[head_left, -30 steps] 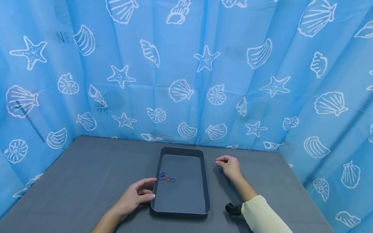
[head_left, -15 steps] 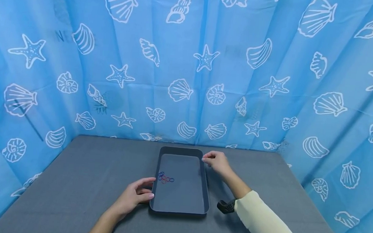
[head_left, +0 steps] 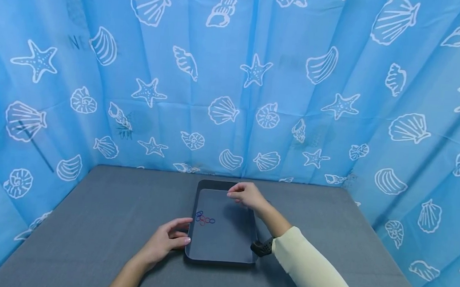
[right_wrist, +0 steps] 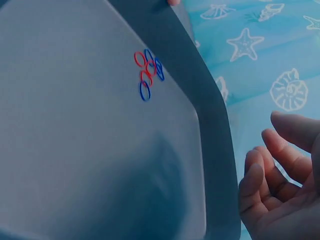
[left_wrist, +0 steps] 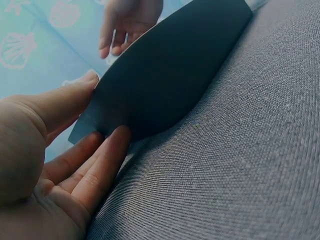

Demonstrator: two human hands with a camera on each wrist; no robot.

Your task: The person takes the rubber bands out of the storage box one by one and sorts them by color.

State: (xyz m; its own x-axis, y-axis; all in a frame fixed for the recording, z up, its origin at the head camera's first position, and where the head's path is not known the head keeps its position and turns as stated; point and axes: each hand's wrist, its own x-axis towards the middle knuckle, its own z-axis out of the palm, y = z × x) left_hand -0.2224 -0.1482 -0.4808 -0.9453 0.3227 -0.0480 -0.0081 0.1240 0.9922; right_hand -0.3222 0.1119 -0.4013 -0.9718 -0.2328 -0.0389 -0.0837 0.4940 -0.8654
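Observation:
Shallow dark grey tray [head_left: 226, 248] stands on the table. Several small thin red and blue rings [right_wrist: 150, 68] lie clustered on its floor along the left side, some overlapping. My left hand [head_left: 162, 241] rests its fingertips against the tray's left wall; the left wrist view shows them touching the outer side and rim. Over the far right part of the tray hovers my right hand [head_left: 248, 196], thumb and index tips together. It appears to pinch a small ring, hidden by the fingertips. The other fingers are loosely bent in the right wrist view.
A grey cloth covers the table [head_left: 130, 199]. Behind and on both sides hangs a blue curtain [head_left: 235, 72] with white shell and starfish prints. A faint small mark, perhaps another ring, shows beside the right wrist.
My right hand has moved left from the table beside the tray, across the right rim, to above the tray floor. The red ring seen near its fingertips is out of sight. The left hand stays put.

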